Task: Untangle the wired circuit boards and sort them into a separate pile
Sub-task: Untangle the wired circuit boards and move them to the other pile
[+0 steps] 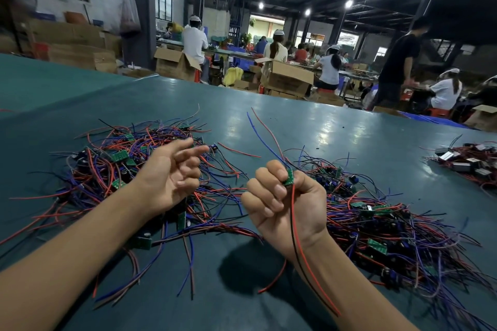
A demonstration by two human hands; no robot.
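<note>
My right hand [285, 204] grips a small green circuit board [289, 177] between curled fingers and thumb. Its red and black wires hang down over my wrist; a blue and a red wire rise above the fist. My left hand [173, 172] hovers palm up over the tangled pile [113, 169] of green boards and red, blue and black wires on the left, fingers loosely curled, holding nothing. A second pile of wired boards [390, 231] lies to the right of my right hand.
The teal table [309, 121] stretches ahead. A third heap of red-wired parts with small metal boxes [468, 161] sits at the far right. Beyond the table's far edge are cardboard boxes and several seated workers.
</note>
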